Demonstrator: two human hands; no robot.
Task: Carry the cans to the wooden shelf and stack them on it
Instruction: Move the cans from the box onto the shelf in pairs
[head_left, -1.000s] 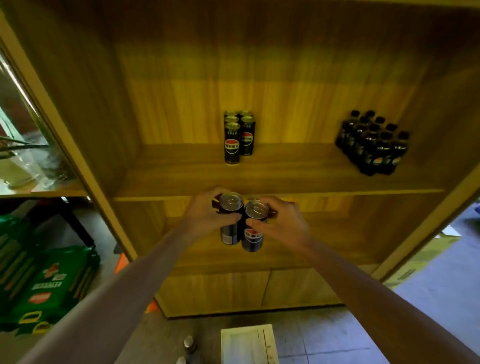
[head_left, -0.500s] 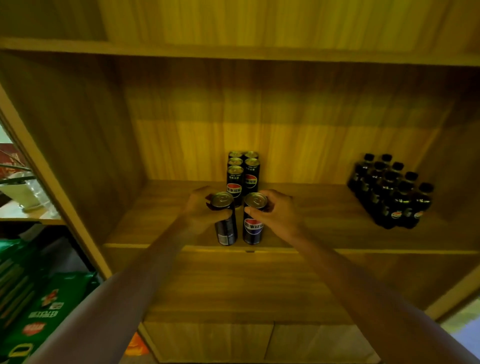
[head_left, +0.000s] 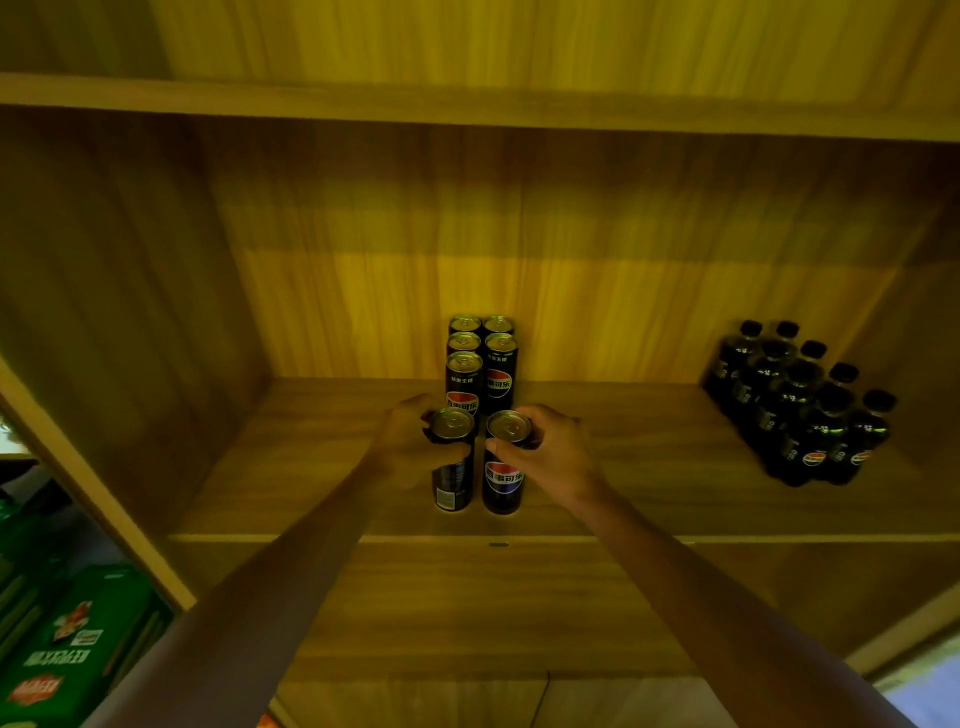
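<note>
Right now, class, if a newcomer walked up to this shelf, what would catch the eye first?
First, the two hands at the middle: the left hand and the right hand each grip a dark can, the left can and the right can, upright near the front of the wooden shelf. Just behind them stands a block of cans in two columns, and a cluster of dark bottles sits at the far right.

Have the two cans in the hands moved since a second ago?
Yes. The two held cans moved up and inward, from below the shelf's front edge onto the board.
</note>
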